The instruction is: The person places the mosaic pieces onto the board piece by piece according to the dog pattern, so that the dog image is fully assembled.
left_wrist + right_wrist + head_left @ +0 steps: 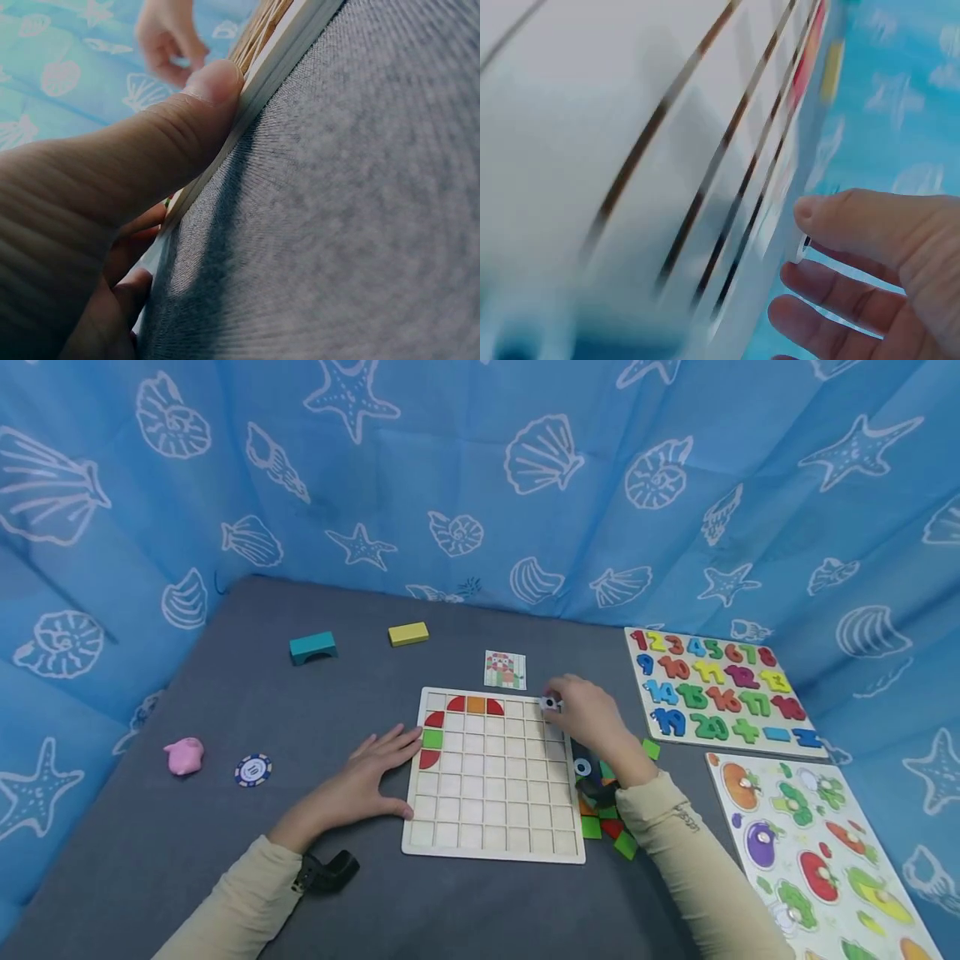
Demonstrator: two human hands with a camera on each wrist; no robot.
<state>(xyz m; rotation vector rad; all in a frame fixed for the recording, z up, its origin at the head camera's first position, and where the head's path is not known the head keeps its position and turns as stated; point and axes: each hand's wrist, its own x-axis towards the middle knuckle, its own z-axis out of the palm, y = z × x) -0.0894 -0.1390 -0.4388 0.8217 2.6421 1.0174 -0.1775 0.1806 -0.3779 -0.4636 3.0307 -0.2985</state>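
A white wooden grid board (483,789) lies on the dark cloth. Along its upper left corner sit red quarter-round tiles (496,707), an orange tile (476,704) and a green tile (432,738). My left hand (360,789) touches the board's left edge with spread fingers; in the left wrist view its thumb (214,82) presses on the rim. At the upper right corner, my right hand (592,718) pinches a small white tile with a black eye (550,702). That eye tile (804,246) shows edge-on between thumb and finger in the right wrist view.
Loose coloured tiles (591,827) lie beside the board's right edge, partly under the right wrist. A picture card (505,669) sits behind the board. Number (720,685) and vegetable puzzles (832,860) lie right. Teal (312,647) and yellow blocks (408,634), a pink pig (184,756) and poker chip (253,770) are left.
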